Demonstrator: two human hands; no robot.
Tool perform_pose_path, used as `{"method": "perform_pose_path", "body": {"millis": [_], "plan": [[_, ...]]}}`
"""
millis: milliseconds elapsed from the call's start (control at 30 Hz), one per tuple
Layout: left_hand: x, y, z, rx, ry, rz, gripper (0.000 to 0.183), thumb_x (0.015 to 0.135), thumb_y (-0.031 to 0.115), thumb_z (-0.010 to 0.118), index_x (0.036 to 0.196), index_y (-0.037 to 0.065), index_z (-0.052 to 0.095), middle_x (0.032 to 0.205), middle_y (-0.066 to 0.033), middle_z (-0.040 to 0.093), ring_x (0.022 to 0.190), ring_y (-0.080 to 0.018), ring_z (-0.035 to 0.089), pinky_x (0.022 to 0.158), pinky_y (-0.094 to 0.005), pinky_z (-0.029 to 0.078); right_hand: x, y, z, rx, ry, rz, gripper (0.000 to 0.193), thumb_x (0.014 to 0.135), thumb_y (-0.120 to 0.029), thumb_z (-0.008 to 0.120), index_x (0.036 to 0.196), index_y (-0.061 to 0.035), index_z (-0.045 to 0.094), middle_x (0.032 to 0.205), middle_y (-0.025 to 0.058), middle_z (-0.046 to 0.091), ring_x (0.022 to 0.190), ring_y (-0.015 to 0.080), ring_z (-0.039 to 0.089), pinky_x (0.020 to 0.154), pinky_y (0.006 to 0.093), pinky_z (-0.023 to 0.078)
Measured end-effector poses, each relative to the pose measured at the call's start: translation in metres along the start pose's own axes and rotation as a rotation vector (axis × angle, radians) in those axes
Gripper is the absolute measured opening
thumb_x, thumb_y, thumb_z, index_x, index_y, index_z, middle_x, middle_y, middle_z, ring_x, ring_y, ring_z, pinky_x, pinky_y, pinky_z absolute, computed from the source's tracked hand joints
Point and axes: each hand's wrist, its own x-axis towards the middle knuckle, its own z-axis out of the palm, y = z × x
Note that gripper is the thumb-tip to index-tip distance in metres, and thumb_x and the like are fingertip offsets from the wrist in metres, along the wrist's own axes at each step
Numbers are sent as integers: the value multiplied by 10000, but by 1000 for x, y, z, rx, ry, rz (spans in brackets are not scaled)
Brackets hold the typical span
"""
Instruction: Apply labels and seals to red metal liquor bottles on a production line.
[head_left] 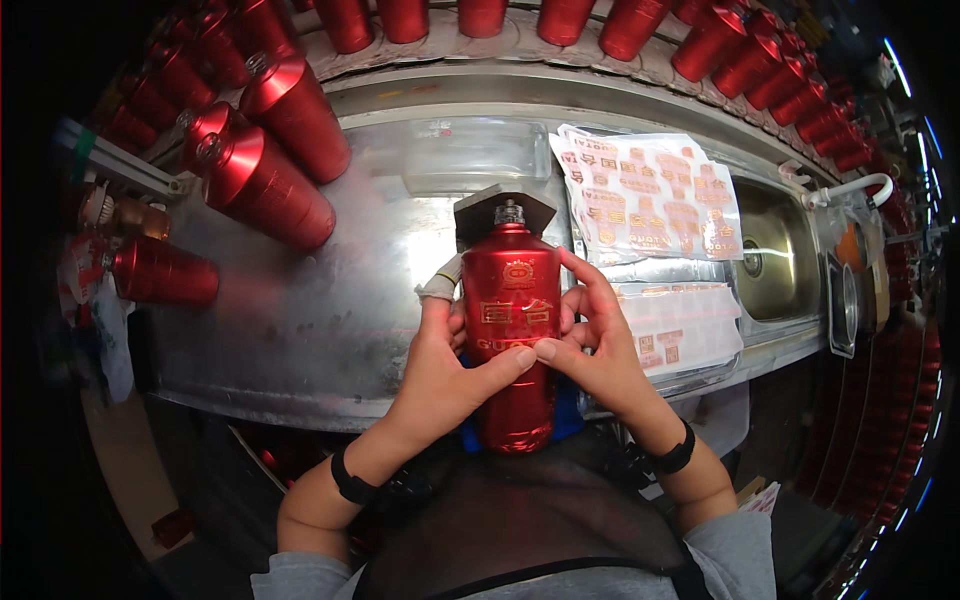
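Note:
Between my two hands is a glossy red bottle (515, 400) with gold lettering and an emblem on its front. Its clear threaded neck points away from me, and its base is close to my apron. My left hand (435, 375) wraps the left side, thumb pressed on the front below the large characters. A whitish cover sits on one of its fingertips. From the right, my right hand (610, 360) grips the bottle, its thumb tip close to the left one over the lower lettering. Behind the bottle's shoulder is a dark angular block (540, 212).
Two piles of printed decal sheets, a far one (655, 190) and a near one (690, 318), lie right of the bottle. Beyond them is a steel sink (785, 235) with a white faucet (860, 190). Red bottles (270, 190) stand at left; more line the curved conveyor (490, 50) behind.

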Motion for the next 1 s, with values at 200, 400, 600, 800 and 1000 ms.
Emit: {"method": "perform_pose_path", "body": {"millis": [200, 400, 600, 800, 1000], "plan": [[0, -2, -7, -34, -59, 20, 908, 786, 174, 811, 1461, 20, 223, 1364, -195, 486, 1250, -237, 524, 1058, -381, 414, 1, 0, 1, 24, -1, 18, 912, 780, -44, 782, 1527, -113, 264, 907, -23, 410, 689, -20, 412, 569, 116, 368], [-1, -9, -18, -237, -84, -24, 856, 891, 129, 713, 1529, 50, 147, 1458, -207, 408, 1311, -233, 474, 1090, -361, 376, -1, -3, 8, -22, 48, 16, 915, 778, -62, 790, 1522, -109, 259, 903, -22, 402, 687, -14, 422, 573, 118, 372], [1, -10, -22, -198, -149, -6, 821, 915, 119, 686, 1531, 56, 148, 1472, -216, 395, 1319, -228, 465, 1097, -356, 369, 1, 2, 4, -3, 30, 7, 897, 787, -68, 779, 1518, -110, 260, 906, -21, 405, 700, -10, 431, 588, 128, 383], [4, -9, -24, -233, -133, -13, 825, 912, 118, 689, 1532, 63, 148, 1475, -207, 395, 1315, -222, 468, 1095, -352, 371, 3, -5, -5, 149, -30, 74, 826, 842, -64, 710, 1530, -120, 256, 907, -27, 421, 695, -8, 425, 627, 141, 387], [3, -6, -16, -179, -143, -17, 840, 894, 63, 686, 1533, 94, 142, 1440, -176, 432, 1300, -210, 478, 1088, -348, 375, -4, -3, -3, 45, 3, 8, 821, 861, -100, 724, 1535, -116, 256, 897, -37, 429, 691, -11, 410, 638, 137, 364]]}}
